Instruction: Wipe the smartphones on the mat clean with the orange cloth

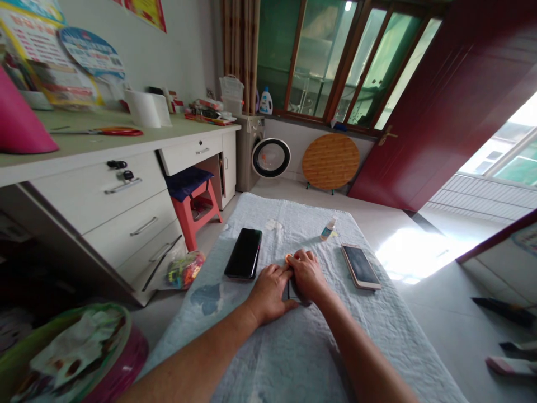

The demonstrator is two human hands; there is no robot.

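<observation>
My left hand (pixel 268 288) and my right hand (pixel 307 273) rest close together on a pale blue cloth (pixel 293 347) spread over a low surface. Both press down on a dark flat object (pixel 288 291), mostly hidden beneath them. My right fingers are curled around a small orange thing (pixel 288 257) at their tips. A black phone (pixel 244 253) lies face up just left of my hands. A rose-gold phone (pixel 361 266) lies to the right. A small bottle (pixel 328 229) stands farther back on the cloth.
A white desk with drawers (pixel 126 190) runs along the left, with a red stool (pixel 197 201) under it. A bin with wrappers (pixel 75 352) sits at the lower left. A washing machine (pixel 260 151), a round wooden tabletop (pixel 330 161) and a red door (pixel 453 101) stand behind.
</observation>
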